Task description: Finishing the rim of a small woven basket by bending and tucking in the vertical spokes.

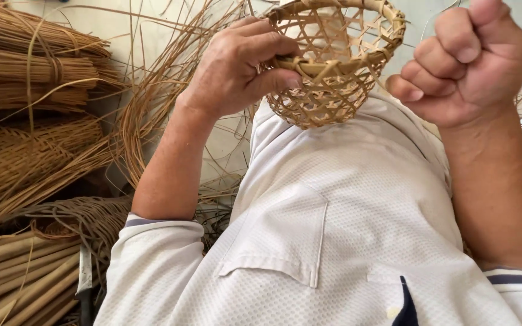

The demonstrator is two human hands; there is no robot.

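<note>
Small round open-weave basket of pale split cane [333,60], top centre of frame, above your white knit shirt [345,229].

Your left hand [240,63]: thumb and fingers pinch basket's bound rim at near-left side.

Your right hand [466,60], upper right: clenched fist, apart from basket; thin strand inside fist, cannot tell.

Risk: single-side pinch on rim, so basket may twist or drop if your right hand pulls sideways.

Risk: hard pull could distort rim binding.

Risk: loose cane strands [152,115] left of centre may snag your forearm.

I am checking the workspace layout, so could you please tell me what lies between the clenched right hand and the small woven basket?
In the head view nothing lies between them: the right hand, closed in a fist, sits just beside the basket, with only pale floor behind the gap.
</note>
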